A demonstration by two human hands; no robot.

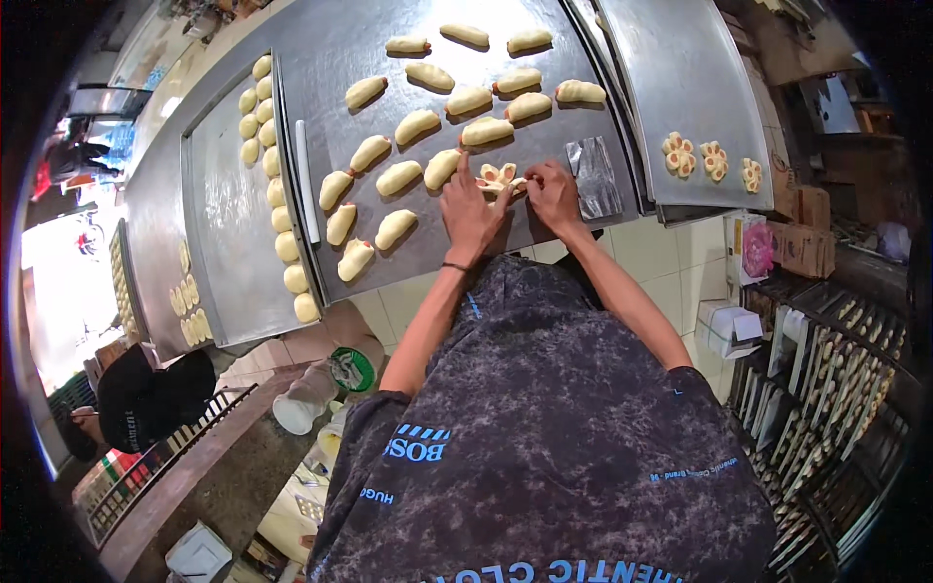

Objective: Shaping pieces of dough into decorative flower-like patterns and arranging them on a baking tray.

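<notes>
The fingers of the left hand [470,212] and the right hand [552,194] are curled in from either side, pinching a flower-shaped dough piece [500,177] that lies on the steel table [330,39] near its front edge, just left of a metal scraper [593,175]. Rows of oblong dough rolls [418,124] spread across the table beyond and to the left of the hands. Three finished flower pieces [712,159] sit on a tray [680,58] to the right.
</notes>
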